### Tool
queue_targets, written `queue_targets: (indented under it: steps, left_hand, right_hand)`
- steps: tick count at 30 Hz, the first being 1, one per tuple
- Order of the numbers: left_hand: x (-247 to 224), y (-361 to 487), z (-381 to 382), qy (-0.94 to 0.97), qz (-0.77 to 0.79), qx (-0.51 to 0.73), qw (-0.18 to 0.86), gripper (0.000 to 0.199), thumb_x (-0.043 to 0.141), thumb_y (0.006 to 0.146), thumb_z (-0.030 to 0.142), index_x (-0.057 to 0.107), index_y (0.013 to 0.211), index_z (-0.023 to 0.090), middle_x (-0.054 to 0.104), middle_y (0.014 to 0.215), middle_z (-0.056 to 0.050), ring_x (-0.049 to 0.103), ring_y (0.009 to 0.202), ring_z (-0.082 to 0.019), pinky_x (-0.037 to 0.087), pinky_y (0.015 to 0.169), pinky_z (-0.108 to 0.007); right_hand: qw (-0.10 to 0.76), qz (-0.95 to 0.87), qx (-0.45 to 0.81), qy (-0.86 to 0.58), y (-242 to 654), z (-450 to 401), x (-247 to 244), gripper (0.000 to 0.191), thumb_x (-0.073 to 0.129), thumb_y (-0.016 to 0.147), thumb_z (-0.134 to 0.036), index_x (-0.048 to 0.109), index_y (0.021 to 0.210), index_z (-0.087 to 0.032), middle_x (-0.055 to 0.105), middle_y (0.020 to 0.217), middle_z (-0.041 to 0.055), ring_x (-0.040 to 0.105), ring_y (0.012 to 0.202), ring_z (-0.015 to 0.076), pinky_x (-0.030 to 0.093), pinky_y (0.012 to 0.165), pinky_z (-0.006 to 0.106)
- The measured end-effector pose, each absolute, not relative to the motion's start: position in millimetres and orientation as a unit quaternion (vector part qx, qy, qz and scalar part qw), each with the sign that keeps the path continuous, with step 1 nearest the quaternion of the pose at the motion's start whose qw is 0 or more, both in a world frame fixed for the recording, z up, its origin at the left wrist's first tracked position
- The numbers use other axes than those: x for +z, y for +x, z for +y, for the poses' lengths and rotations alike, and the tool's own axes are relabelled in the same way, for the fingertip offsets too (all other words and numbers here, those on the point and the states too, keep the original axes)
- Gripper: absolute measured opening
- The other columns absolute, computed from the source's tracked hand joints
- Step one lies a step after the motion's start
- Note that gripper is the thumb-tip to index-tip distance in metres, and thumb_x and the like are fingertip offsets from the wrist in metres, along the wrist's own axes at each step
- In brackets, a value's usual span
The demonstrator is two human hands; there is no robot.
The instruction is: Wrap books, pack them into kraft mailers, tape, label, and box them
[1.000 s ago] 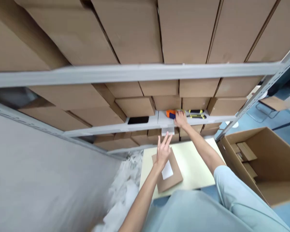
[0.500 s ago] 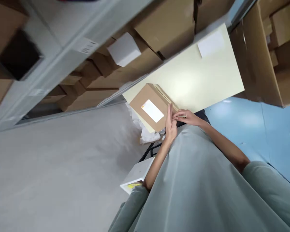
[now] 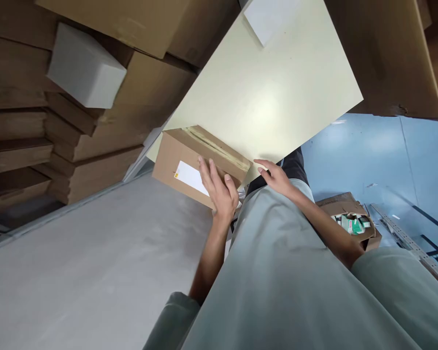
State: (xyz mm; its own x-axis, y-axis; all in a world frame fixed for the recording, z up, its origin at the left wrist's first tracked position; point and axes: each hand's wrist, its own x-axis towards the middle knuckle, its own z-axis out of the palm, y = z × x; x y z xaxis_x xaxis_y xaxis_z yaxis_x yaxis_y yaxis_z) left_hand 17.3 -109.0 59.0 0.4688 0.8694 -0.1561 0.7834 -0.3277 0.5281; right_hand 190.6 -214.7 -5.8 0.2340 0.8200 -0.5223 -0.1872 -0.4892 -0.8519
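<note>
A brown cardboard box sits on the near left part of the cream tabletop, tilted in my view. It carries a white label with a small yellow mark on the side toward the wall, and tape runs along its upper face. My left hand lies against the labelled side with its fingers spread, covering one end of the label. Just off the box's near right corner is my right hand, its fingers apart and nothing visible in them.
Stacked cartons and a white box fill the shelf at left. A big open carton stands at right. White paper lies on the table's far part. An opened carton with green-and-white packs rests on the blue floor.
My hands, close together before, have moved apart. The left now lies on the box's labelled side. The camera has shifted, so the box appears larger and further left.
</note>
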Motion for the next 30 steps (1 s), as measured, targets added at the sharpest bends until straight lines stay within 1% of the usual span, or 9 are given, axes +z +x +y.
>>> queue_targets:
  steps: [4, 10, 16, 19, 22, 24, 26, 28, 30]
  left_hand:
    - [33, 15, -112, 0.823, 0.496, 0.061, 0.27, 0.066, 0.029, 0.116, 0.049, 0.038, 0.169, 0.012, 0.024, 0.184, -0.024, 0.007, 0.176, -0.033, 0.013, 0.142, -0.061]
    - [25, 14, -116, 0.808, 0.517, 0.059, 0.276, 0.065, 0.029, 0.116, 0.051, 0.038, 0.169, 0.014, 0.031, 0.182, -0.023, 0.008, 0.176, -0.033, 0.012, 0.142, -0.062]
    - [28, 18, -122, 0.801, 0.514, 0.077, 0.297, 0.063, 0.028, 0.117, 0.048, 0.04, 0.169, 0.015, 0.032, 0.182, -0.02, 0.008, 0.176, -0.032, 0.011, 0.142, -0.061]
    - [36, 18, -114, 0.804, 0.498, 0.094, 0.31, 0.062, 0.031, 0.116, 0.048, 0.041, 0.168, 0.015, 0.032, 0.182, -0.019, 0.01, 0.176, -0.031, 0.016, 0.142, -0.058]
    - [43, 11, -68, 0.799, 0.499, 0.13, 0.31, 0.064, 0.035, 0.115, 0.053, 0.042, 0.167, 0.016, 0.032, 0.182, -0.02, 0.016, 0.175, -0.03, 0.021, 0.141, -0.054]
    - [44, 1, -15, 0.782, 0.532, 0.16, 0.284, 0.067, 0.038, 0.114, 0.059, 0.046, 0.165, 0.016, 0.033, 0.181, -0.019, 0.017, 0.175, -0.032, 0.02, 0.141, -0.055]
    - [43, -10, 40, 0.754, 0.571, 0.173, 0.274, 0.071, 0.046, 0.109, 0.066, 0.053, 0.158, 0.015, 0.046, 0.174, -0.021, 0.026, 0.171, -0.036, 0.021, 0.139, -0.056]
    - [45, -18, 83, 0.726, 0.601, 0.123, 0.312, 0.069, 0.047, 0.106, 0.072, 0.068, 0.137, 0.013, 0.068, 0.149, -0.024, 0.051, 0.155, -0.041, 0.035, 0.131, -0.058]
    - [54, -22, 105, 0.708, 0.604, 0.045, 0.364, 0.067, 0.041, 0.105, 0.076, 0.073, 0.106, 0.016, 0.079, 0.112, -0.021, 0.069, 0.127, -0.042, 0.05, 0.115, -0.054]
  right_hand:
    - [0.436, -0.261, 0.618, -0.6, 171, -222, -16, 0.078, 0.044, 0.106, -0.081, 0.069, 0.154, -0.024, 0.063, 0.164, 0.0096, 0.05, 0.161, 0.0288, 0.03, 0.14, 0.05]
    - [0.439, -0.262, 0.648, -0.565, 144, -193, -31, 0.097, 0.031, 0.102, -0.092, 0.055, 0.166, -0.023, 0.046, 0.177, 0.0055, 0.034, 0.17, 0.0229, 0.017, 0.145, 0.044]
    - [0.443, -0.25, 0.674, -0.536, 136, -160, -59, 0.109, 0.037, 0.089, -0.103, 0.063, 0.16, -0.025, 0.05, 0.175, 0.0044, 0.032, 0.171, 0.0233, 0.015, 0.145, 0.042]
    - [0.431, -0.208, 0.663, -0.576, 142, -164, -53, 0.105, 0.045, 0.09, -0.1, 0.063, 0.16, -0.024, 0.049, 0.175, 0.0054, 0.033, 0.171, 0.0253, 0.016, 0.144, 0.044]
    - [0.414, -0.1, 0.598, -0.679, 148, -182, -36, 0.094, 0.05, 0.095, -0.093, 0.064, 0.157, -0.023, 0.054, 0.171, 0.0111, 0.042, 0.166, 0.0318, 0.028, 0.141, 0.054]
    - [0.386, 0.002, 0.609, -0.693, 150, -192, -23, 0.089, 0.048, 0.1, -0.087, 0.059, 0.157, -0.02, 0.058, 0.165, 0.0192, 0.058, 0.153, 0.0366, 0.046, 0.129, 0.06]
    - [0.345, 0.084, 0.674, -0.648, 148, -190, -10, 0.085, 0.039, 0.107, -0.08, 0.052, 0.159, -0.015, 0.064, 0.155, 0.0261, 0.072, 0.136, 0.0371, 0.06, 0.114, 0.061]
    - [0.314, 0.106, 0.735, -0.592, 144, -178, 3, 0.081, 0.025, 0.112, -0.072, 0.047, 0.159, -0.011, 0.071, 0.141, 0.0271, 0.078, 0.123, 0.0344, 0.065, 0.105, 0.058]
    - [0.303, 0.073, 0.762, -0.568, 140, -160, 16, 0.078, 0.013, 0.113, -0.066, 0.048, 0.158, -0.012, 0.075, 0.131, 0.0242, 0.08, 0.117, 0.0314, 0.066, 0.105, 0.054]
